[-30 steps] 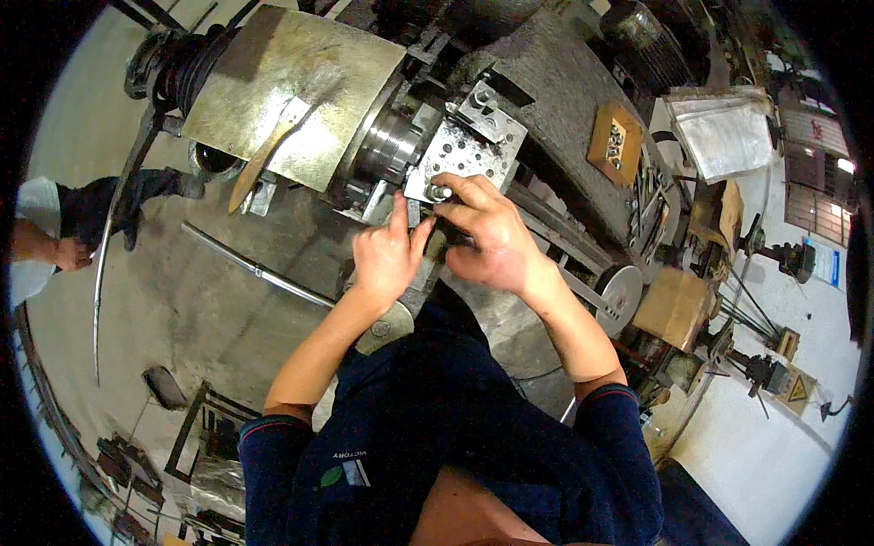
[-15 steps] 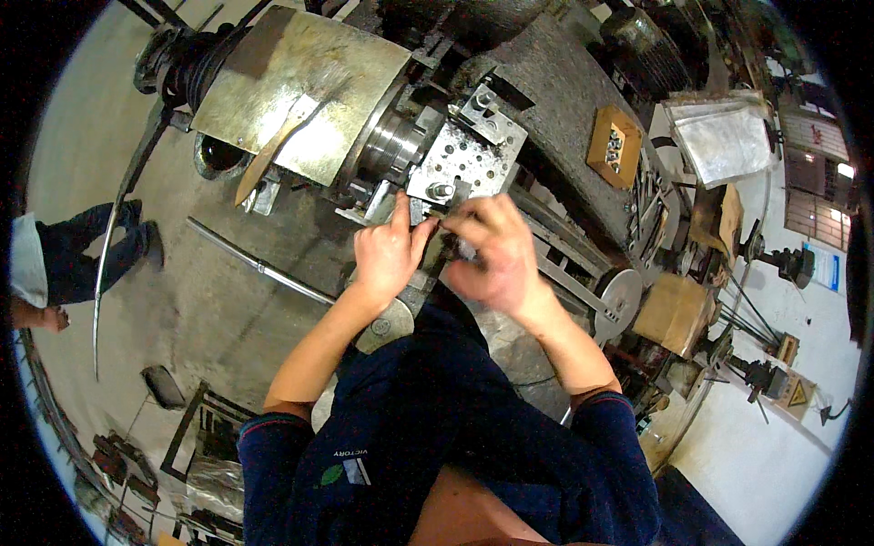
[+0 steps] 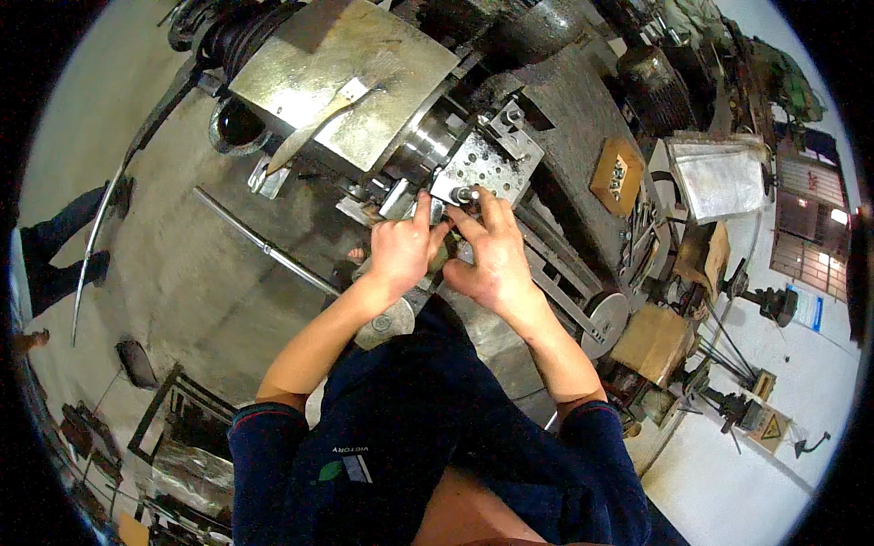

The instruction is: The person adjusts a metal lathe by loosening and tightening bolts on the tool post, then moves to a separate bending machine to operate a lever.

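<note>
At the near edge of a metal plate with several holes (image 3: 469,166), my left hand (image 3: 399,257) has its index finger stretched forward. Its index finger and thumb hold a small metal block (image 3: 436,210) between them. Close on the right, my right hand (image 3: 496,259) has its fingers apart, the tips at the plate's near edge beside an upright bolt (image 3: 463,195). Nothing shows in that palm. Left of the plate is a shiny round chuck (image 3: 426,136). What lies under my fingertips is partly hidden.
A wooden-handled brush (image 3: 314,127) lies on the metal cover (image 3: 364,77) ahead. A small box of metal parts (image 3: 617,177) sits at the right, near several tools. A long bar (image 3: 264,241) extends at the left. Another person's legs (image 3: 68,241) show at the far left.
My right hand, blurred before, has come to rest with its fingertips at the plate's edge. My left hand stays at the block. The whole view has shifted slightly.
</note>
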The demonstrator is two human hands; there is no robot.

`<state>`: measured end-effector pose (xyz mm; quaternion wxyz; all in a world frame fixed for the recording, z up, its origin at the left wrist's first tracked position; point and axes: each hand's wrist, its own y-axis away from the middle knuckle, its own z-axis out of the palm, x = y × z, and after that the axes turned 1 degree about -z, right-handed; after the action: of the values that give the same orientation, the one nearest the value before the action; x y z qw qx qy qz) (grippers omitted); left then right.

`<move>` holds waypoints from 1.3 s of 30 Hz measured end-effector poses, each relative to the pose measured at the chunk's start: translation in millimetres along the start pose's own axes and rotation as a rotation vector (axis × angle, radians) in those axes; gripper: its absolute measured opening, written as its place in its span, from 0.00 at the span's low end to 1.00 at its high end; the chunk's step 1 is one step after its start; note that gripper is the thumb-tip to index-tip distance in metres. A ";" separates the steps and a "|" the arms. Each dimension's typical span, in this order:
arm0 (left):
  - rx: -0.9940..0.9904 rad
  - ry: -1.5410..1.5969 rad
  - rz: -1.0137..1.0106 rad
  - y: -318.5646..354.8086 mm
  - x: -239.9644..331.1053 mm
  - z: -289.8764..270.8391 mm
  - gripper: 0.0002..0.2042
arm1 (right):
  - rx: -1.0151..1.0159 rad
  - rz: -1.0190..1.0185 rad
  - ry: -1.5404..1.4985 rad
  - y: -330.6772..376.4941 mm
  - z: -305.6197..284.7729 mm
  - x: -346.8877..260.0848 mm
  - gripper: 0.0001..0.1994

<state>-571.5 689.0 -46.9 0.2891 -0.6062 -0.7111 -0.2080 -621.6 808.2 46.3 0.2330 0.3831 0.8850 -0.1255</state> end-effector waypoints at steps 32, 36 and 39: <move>0.072 0.106 0.038 5.2 -5.6 -5.1 0.27 | -0.145 -0.074 0.186 -9.6 -24.3 10.7 0.21; 0.042 0.108 0.037 5.1 -5.7 -2.4 0.28 | -0.214 0.119 0.012 -15.0 -15.3 4.8 0.21; 0.033 0.115 0.025 5.6 -6.6 2.6 0.28 | -0.163 0.134 0.026 -12.5 -8.1 10.7 0.21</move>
<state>-565.8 686.8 -53.5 0.3423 -0.5971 -0.6890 -0.2271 -639.8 809.6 48.4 0.2600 0.4229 0.8675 -0.0322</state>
